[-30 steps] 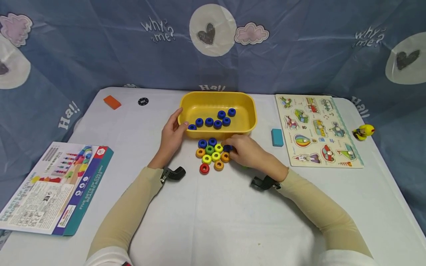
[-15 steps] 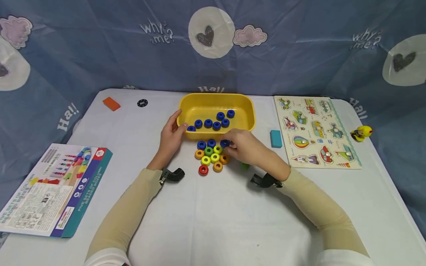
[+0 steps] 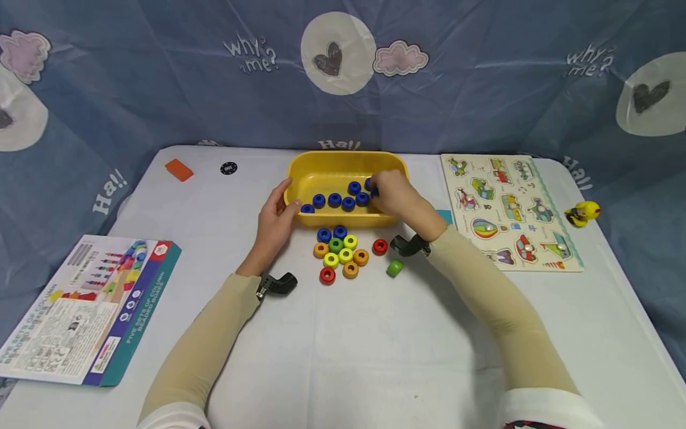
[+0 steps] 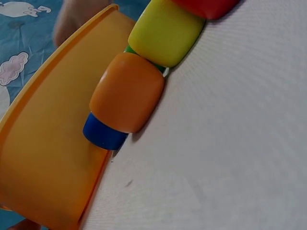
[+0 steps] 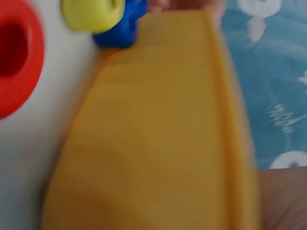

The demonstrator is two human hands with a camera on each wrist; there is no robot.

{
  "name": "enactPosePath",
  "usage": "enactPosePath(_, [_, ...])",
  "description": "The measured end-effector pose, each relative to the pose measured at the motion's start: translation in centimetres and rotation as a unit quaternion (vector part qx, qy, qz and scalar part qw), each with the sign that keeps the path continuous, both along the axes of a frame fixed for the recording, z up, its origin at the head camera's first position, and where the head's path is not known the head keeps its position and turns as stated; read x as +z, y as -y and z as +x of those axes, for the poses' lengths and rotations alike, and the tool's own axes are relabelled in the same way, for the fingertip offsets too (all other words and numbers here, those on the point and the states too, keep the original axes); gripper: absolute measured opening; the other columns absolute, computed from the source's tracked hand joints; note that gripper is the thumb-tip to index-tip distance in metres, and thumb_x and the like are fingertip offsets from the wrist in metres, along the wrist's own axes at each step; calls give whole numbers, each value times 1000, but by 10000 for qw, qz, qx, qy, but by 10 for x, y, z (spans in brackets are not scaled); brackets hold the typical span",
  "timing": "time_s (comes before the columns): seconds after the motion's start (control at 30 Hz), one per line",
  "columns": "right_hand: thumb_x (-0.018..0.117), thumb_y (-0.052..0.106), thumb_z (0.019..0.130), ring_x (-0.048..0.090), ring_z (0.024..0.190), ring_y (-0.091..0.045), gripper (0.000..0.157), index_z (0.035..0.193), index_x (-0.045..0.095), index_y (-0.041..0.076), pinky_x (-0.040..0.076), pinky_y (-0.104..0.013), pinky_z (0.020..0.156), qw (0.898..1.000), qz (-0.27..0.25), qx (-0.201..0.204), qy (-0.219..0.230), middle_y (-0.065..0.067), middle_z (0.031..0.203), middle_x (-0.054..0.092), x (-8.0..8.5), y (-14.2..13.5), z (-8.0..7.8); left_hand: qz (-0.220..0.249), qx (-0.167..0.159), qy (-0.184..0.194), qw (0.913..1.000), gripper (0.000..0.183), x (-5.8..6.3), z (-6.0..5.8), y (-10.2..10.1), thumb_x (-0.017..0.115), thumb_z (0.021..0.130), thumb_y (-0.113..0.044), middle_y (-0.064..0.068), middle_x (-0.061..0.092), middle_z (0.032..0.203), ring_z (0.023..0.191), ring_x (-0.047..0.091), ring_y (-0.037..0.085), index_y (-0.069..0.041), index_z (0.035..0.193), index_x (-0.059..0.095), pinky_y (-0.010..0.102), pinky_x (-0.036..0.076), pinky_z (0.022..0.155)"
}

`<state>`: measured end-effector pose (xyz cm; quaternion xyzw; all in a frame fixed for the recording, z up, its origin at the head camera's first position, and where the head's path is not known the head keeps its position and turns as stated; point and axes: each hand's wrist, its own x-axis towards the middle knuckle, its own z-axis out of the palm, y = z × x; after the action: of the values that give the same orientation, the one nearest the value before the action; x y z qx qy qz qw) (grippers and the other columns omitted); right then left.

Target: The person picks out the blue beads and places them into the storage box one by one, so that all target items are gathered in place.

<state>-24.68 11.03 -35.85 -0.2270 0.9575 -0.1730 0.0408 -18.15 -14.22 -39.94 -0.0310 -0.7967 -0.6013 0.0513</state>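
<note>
At the yellow tray (image 3: 343,220) with a blue bead (image 3: 374,191)

I judge that my step is to gather blue beads in the yellow tray, because the beads which I can see inside (image 3: 348,204) are all blue. My right hand (image 3: 395,193) reaches over the front rim, near the right end; its fingers are curled and seem to pinch the blue bead, although they partly cover it. My left hand (image 3: 276,220) grips the left front corner, with the thumb at the rim. Next, I think, I must loosen my right fingers low inside, then reach for the two blue beads (image 3: 340,232) on the surface (image 3: 343,345), just before the tray. A green bead (image 3: 336,245) lies close beside them, so careful picking is needed.
</note>
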Motion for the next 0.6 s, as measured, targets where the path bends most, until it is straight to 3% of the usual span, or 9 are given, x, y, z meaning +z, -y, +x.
enactPosePath(0.1, [65, 3, 80, 61, 89, -27, 25, 104, 70, -1, 53, -36, 83, 9991, 223, -203, 305, -16, 102, 70, -8, 4, -10, -10, 3, -32, 10000, 54, 0, 0, 1, 51, 99, -13, 10, 31, 158, 146, 32, 23, -6, 150, 35, 37, 32, 120])
enactPosePath(0.27, [67, 3, 79, 63, 108, -32, 35, 114, 69, 2, 53, -42, 96, 9981, 152, -231, 545, -15, 116, 69, -14, 7, -17, 84, -27, -73, 9999, 54, -1, 0, 1, 51, 98, -11, 11, 32, 158, 145, 33, 25, -5, 150, 35, 38, 33, 119])
enactPosePath(0.6, [72, 6, 81, 62, 108, -31, 37, 118, 67, 2, 52, -42, 97, 9976, 84, -178, 664, -15, 119, 68, -10, 6, -17, 27, -6, -78, 10000, 54, 1, 1, 0, 51, 98, -11, 11, 32, 158, 146, 32, 27, -5, 150, 35, 38, 31, 120])
